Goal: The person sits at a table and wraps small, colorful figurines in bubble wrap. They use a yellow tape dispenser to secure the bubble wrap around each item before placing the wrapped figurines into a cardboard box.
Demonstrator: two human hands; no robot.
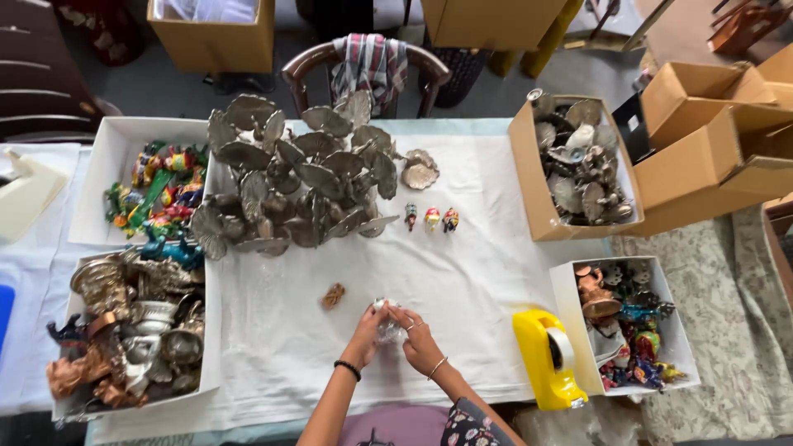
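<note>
Both my hands meet over the near middle of the white cloth-covered table (462, 272). My left hand (368, 332) and my right hand (420, 340) together hold a small object in clear crinkled wrapping (387, 324); what is inside is hidden. A small brown figurine (333, 296) lies on the cloth just left of my hands. Three tiny painted figurines (430, 218) stand in a row further back.
A heap of grey metal fan-shaped pieces (297, 177) fills the far middle. White trays of coloured figures (157, 194) and metal figures (132, 330) sit left. A cardboard box of metal pieces (578, 169), a white box of figurines (628, 326) and a yellow tape dispenser (549, 355) sit right.
</note>
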